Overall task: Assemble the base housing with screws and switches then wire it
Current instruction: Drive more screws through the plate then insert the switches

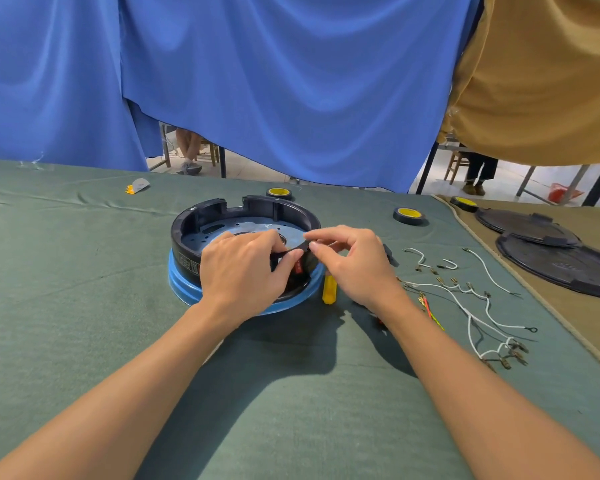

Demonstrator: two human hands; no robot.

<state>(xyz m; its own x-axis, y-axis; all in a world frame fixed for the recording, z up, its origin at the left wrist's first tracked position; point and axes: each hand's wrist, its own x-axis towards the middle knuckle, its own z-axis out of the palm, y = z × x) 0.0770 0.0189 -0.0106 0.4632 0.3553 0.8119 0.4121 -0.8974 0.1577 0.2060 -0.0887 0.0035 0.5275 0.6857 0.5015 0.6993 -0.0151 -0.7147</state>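
Housing [201, 216]: left grip [243, 268] pinches switch [299, 268] at rim; right grip [350, 265], just beside, pinches its top, likely pressing it home.

Two limbs are seen uncovered along their whole visible length: the slender bare left forearm [125, 393] and the matching bare right forearm [482, 386], both smooth and tapering toward the wrist. The ungloved left hand [243, 271] and ungloved right hand [354, 261] are shown with knuckles and faint tendon lines marked across their backs. Short, neatly trimmed fingernails can be made out, most plainly on the right thumb [321, 252]. What clothing is worn cannot be told.
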